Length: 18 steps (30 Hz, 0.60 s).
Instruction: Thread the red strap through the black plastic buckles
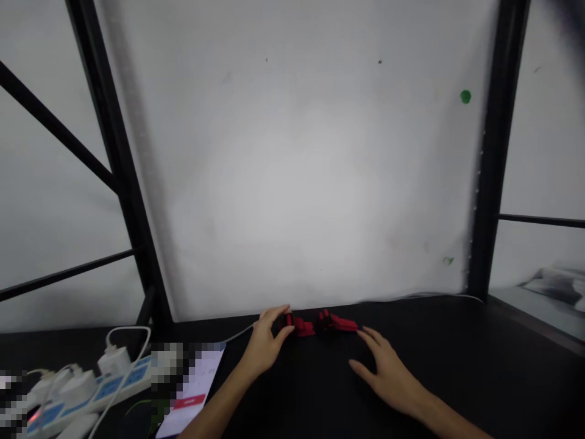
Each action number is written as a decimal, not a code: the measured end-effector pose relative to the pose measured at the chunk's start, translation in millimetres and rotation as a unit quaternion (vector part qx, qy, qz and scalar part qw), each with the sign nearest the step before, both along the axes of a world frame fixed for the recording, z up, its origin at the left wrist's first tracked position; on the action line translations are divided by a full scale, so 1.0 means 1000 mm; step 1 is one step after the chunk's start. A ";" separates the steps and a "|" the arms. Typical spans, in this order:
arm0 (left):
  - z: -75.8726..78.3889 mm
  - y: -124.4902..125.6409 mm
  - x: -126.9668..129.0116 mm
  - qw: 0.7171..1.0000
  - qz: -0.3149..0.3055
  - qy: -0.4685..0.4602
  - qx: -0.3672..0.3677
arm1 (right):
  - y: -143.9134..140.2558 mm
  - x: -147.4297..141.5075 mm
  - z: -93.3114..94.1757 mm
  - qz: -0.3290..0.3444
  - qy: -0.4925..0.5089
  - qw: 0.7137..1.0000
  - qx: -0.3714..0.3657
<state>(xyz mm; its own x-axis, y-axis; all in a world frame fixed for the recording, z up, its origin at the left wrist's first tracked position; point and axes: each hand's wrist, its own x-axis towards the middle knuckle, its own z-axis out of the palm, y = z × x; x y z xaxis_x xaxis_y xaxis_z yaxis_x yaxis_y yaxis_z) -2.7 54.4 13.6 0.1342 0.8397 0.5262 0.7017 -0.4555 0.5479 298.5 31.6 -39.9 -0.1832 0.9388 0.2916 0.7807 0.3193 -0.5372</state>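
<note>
Lying nearest the camera at the lower left, a white power strip (86,396) with blue socket faces carries several white plugs and a looping white cable, and just beside it on the black bench (479,366) rests a white card or paper (194,390) with a red band, partly blurred out. Past these, the two bare forearms reach forward over the dark surface. The left hand (267,344) curls loosely, its thumb and fingers closed around the left end of a red and black object (320,324) that lies on the bench close to its far edge; what the object is cannot be told, since it is small and soft in the picture, but it looks like two red pieces with black parts set end to end. The right hand (388,369) lies flat and spread, palm down on the bench, fingers wide apart, its fingertips just short of the right end of the red object and holding nothing. Behind the object a thin pale cable (429,297) runs along the back edge of the bench. Beyond that rises a broad white panel (297,164) framed by black metal posts (491,152), with a green dot (465,96) high on its right side.
</note>
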 end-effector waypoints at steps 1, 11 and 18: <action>0.005 -0.010 0.001 1.000 -0.026 -0.010 0.009 | -0.002 -0.002 0.010 0.017 0.043 0.998 0.033; 0.001 -0.066 0.005 0.989 -0.123 -0.078 0.021 | -0.003 -0.069 0.063 0.274 0.316 0.898 -0.134; -0.011 -0.072 0.017 0.994 -0.098 0.006 0.037 | -0.015 -0.077 0.044 0.242 0.293 0.919 -0.106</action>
